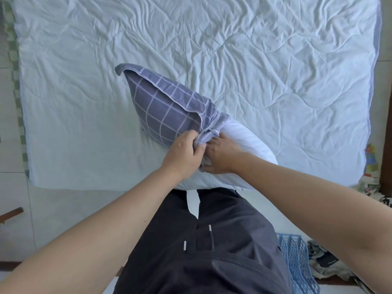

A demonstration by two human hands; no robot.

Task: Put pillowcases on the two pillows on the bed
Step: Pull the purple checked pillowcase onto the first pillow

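A white pillow [244, 145] lies at the near edge of the bed [275, 71], its far end inside a purple-grey checked pillowcase [165, 107]. The near end of the pillow is bare and white. My left hand [182, 153] grips the bunched open edge of the pillowcase. My right hand [220, 155] holds the same bunched edge right beside it, against the pillow. Only this one pillow is in view.
A wrinkled white quilted cover is spread over the bed. A blue plastic basket [297, 264] stands on the floor at my right, with crumpled cloth [326, 259] beside it. A green checked edge [17, 81] runs along the bed's left side.
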